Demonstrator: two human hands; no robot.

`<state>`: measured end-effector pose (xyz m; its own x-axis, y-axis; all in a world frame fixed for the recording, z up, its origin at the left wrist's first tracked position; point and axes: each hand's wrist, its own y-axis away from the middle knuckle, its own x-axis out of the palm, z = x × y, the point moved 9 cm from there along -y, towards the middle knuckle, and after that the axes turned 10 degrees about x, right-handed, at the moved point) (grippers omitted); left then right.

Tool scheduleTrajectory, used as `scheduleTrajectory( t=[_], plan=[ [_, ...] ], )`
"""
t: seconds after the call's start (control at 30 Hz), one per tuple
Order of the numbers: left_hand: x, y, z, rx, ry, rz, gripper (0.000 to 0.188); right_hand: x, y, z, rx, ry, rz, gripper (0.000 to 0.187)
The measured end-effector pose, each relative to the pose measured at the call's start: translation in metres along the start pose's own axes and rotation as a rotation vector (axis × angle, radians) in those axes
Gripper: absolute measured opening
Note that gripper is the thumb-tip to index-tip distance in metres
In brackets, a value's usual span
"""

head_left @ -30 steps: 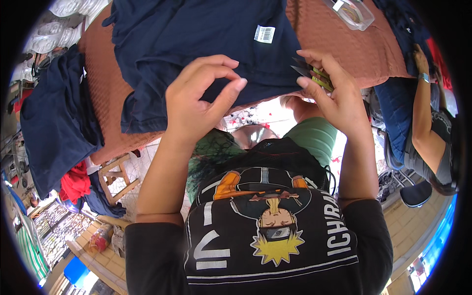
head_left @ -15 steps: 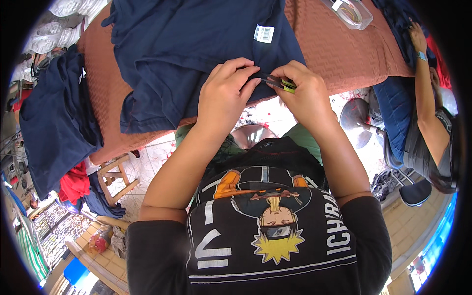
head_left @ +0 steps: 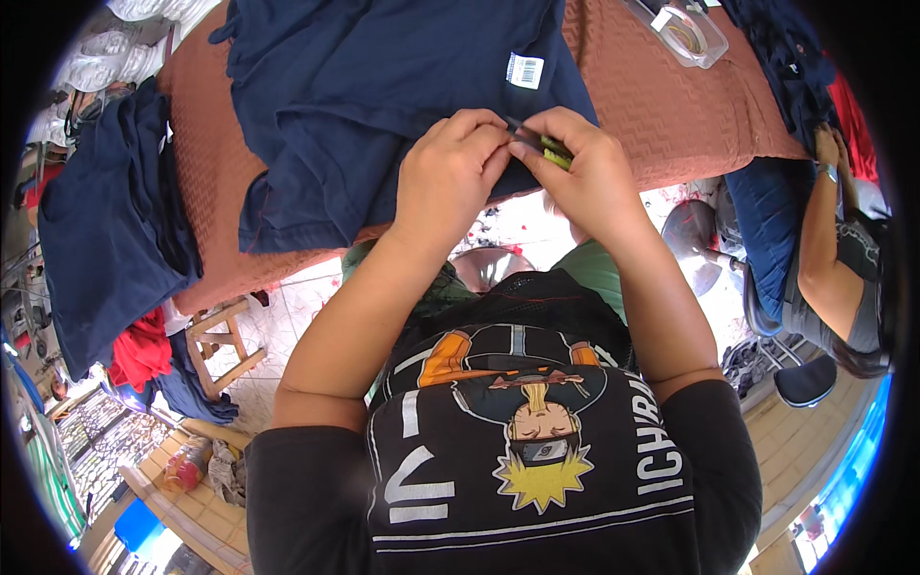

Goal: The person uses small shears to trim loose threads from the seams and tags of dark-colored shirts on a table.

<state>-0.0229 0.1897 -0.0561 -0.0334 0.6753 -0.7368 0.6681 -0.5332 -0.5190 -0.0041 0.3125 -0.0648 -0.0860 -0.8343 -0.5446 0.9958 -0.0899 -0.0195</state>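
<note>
A navy-blue garment lies spread over the table, with a white tag on it just beyond my hands. At the garment's near edge, my left hand is closed, pinching the fabric between thumb and fingers. My right hand grips a small pair of thread snips, dark with yellow-green parts. The snips' tip is close to my left fingertips. My two hands almost touch, and fingers hide part of the cloth and the blades.
The table has a brown cover. A clear plastic box sits at its far right. More navy garments hang at the left edge, near a wooden stool. A co-worker's arm is at the right, beside dark cloth.
My right hand has moved in toward my left, and the fingertips are now closer together. The co-worker's hand at the right has moved down toward their body.
</note>
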Motion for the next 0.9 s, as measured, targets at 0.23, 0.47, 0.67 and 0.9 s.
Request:
scheduleTrajectory(
  t=[0.23, 0.47, 0.67, 0.9],
  plan=[
    [0.005, -0.006, 0.022, -0.148, 0.256, 0.210, 0.013, -0.010, 0.003, -0.019, 0.043, -0.182, 0.047, 0.020],
    [0.009, -0.005, 0.030, -0.273, 0.295, 0.281, 0.015, -0.010, 0.008, -0.025, 0.076, -0.180, 0.084, 0.015],
    [0.009, -0.004, 0.032, -0.298, 0.337, 0.239, 0.016, -0.012, 0.007, -0.009, 0.027, -0.034, 0.104, 0.017],
    [-0.007, -0.009, 0.013, -0.034, 0.305, 0.256, 0.019, -0.008, 0.006, 0.014, -0.119, 0.292, 0.025, 0.017]
  ],
)
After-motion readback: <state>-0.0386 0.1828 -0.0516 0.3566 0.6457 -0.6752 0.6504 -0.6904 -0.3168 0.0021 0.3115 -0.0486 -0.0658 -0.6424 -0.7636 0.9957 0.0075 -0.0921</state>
